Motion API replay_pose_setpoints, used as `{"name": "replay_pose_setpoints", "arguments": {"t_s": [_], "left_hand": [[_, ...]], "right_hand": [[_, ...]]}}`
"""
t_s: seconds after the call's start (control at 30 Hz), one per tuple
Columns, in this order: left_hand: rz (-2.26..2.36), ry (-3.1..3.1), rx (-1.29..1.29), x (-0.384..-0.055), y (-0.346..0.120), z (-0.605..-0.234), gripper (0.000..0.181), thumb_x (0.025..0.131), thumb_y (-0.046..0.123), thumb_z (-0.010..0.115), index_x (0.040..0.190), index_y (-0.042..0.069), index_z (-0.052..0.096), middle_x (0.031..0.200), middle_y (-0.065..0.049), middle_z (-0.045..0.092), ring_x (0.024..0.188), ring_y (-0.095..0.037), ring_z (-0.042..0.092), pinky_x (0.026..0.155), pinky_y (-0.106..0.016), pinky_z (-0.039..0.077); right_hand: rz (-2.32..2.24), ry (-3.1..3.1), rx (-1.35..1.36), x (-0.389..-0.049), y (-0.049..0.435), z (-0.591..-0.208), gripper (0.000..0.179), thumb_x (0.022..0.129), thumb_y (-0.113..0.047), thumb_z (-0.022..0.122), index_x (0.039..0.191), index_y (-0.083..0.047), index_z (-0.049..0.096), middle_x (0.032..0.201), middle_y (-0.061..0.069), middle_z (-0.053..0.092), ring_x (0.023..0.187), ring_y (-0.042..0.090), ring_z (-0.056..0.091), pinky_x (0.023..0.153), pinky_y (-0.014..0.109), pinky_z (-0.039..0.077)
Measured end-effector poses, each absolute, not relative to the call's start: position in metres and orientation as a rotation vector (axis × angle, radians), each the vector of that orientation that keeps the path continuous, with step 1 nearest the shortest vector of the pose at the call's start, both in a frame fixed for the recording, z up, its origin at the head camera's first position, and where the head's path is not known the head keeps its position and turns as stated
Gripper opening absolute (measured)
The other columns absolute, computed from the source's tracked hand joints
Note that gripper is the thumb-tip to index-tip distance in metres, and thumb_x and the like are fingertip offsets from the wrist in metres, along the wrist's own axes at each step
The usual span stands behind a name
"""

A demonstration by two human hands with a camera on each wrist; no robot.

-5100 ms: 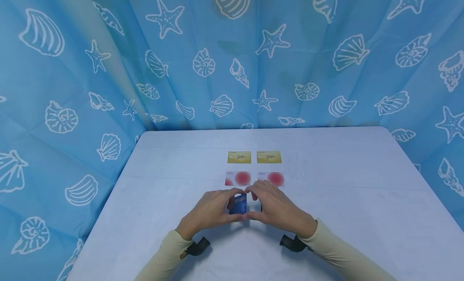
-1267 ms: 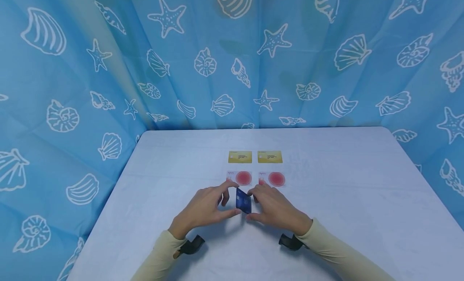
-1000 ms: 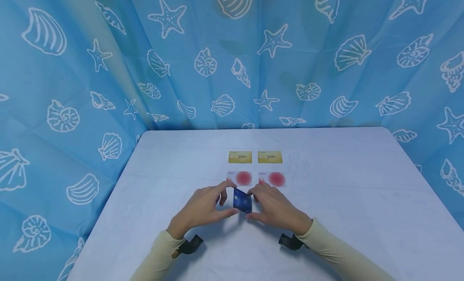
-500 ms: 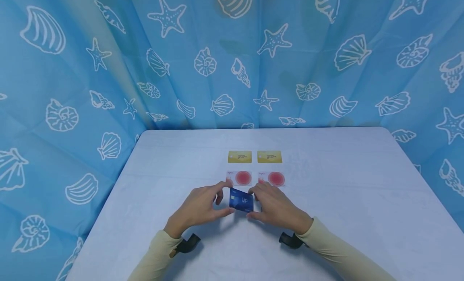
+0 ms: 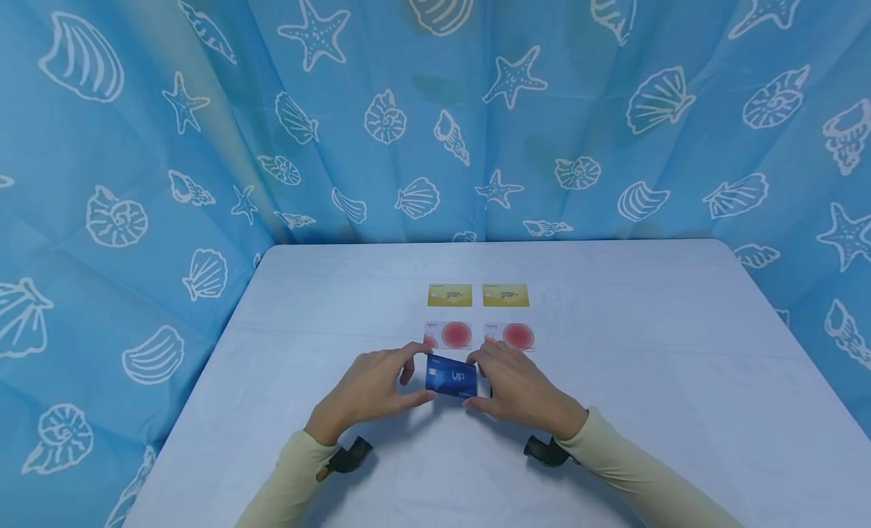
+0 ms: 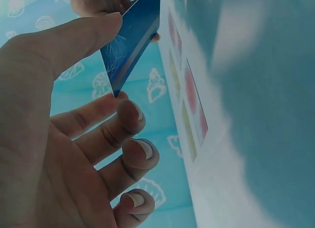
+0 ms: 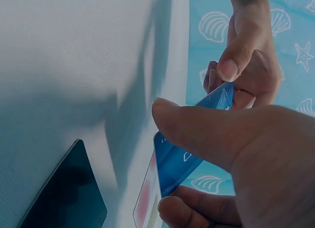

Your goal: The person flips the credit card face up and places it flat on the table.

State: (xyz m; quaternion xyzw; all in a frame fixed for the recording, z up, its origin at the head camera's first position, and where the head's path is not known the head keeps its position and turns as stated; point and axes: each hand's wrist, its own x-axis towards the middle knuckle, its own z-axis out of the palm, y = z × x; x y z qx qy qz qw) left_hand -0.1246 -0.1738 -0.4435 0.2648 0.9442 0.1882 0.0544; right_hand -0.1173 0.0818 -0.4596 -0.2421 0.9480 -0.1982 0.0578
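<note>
A blue card [image 5: 451, 376] lettered "VIP" is held up over the table, its printed face toward the head camera and tilted slightly down to the right. My left hand [image 5: 377, 384] pinches its left side between thumb and index fingertip, the other fingers loosely bent. At the card's right side, my right hand [image 5: 524, 388] holds the edges between thumb and fingers. In the right wrist view, a dark card [image 7: 69, 193] lies on the table beneath that hand; the hand mostly hides it from the head view.
Beyond the hands, two white cards with red circles [image 5: 457, 334] lie side by side on the white table [image 5: 327, 301]. Behind them are two gold cards [image 5: 450, 295], also side by side. A blue seashell-patterned curtain [image 5: 381, 172] hangs around the table's back and left.
Five seconds ago the fingertips met around the card. Since then my left hand has drifted left, and the card has swung from nearly edge-on to facing the head camera. My right hand has hardly moved.
</note>
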Motion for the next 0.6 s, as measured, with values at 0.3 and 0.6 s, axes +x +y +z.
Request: {"name": "replay_pose_setpoints", "arguments": {"t_s": [0.3, 0.6], "left_hand": [[0.493, 2.873, 0.807, -0.1271, -0.1752, -0.4468, 0.062, 0.087, 0.057, 0.076, 0.135, 0.021, 0.060, 0.077, 0.009, 0.060, 0.064, -0.005, 0.049, 0.059, -0.021, 0.042], [0.471, 2.847, 0.784, -0.1283, -0.1775, -0.4505, 0.063, 0.087, 0.057, 0.076, 0.136, 0.022, 0.060, 0.077, 0.008, 0.060, 0.067, -0.006, 0.050, 0.061, -0.022, 0.043]], "right_hand": [[-0.590, 2.865, -0.713, -0.1177, 0.0806, -0.4602, 0.065, 0.080, -0.041, 0.089, 0.130, -0.008, 0.065, 0.128, 0.010, 0.070, 0.134, 0.033, 0.056, 0.116, 0.059, 0.042], [-0.572, 2.844, -0.677, -0.1179, 0.0795, -0.4629, 0.066, 0.081, -0.041, 0.088, 0.132, -0.008, 0.064, 0.134, 0.010, 0.068, 0.143, 0.035, 0.051, 0.117, 0.060, 0.040]]}}
